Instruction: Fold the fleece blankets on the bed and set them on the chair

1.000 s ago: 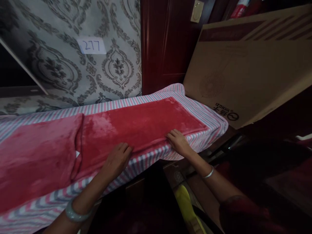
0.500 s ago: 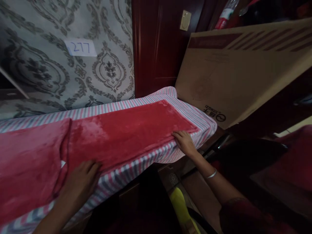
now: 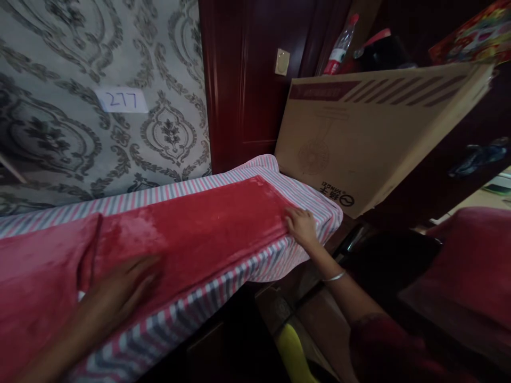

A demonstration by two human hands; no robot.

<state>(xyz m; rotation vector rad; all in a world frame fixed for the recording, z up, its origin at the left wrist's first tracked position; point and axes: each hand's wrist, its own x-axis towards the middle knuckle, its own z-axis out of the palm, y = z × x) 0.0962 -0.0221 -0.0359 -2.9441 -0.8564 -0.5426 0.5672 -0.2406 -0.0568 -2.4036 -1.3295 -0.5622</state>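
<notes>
A long piece of red plush cloth [image 3: 215,223] lies flat on a padded board with a striped cover [image 3: 215,290]. At its left, a lighter folded section [image 3: 35,266] overlaps it, and a small white tag shows at that fold. My right hand [image 3: 302,227] is at the cloth's near right corner, fingers bent and closed on the edge. My left hand [image 3: 123,290], blurred by motion, is over the cloth near the fold, its fingers stretched out and seemingly holding nothing. The undersides of the fingers are hidden.
A large cardboard box [image 3: 339,133] leans beyond the board's right end, with a plastic bottle [image 3: 340,48] behind it. Patterned wallpaper [image 3: 167,122] and a dark red door [image 3: 239,80] border the far side. A yellow object [image 3: 293,351] is below the board.
My right hand's fingers have curled in at the cloth's corner. My left hand has moved from the near edge in over the cloth. The view has shifted slightly.
</notes>
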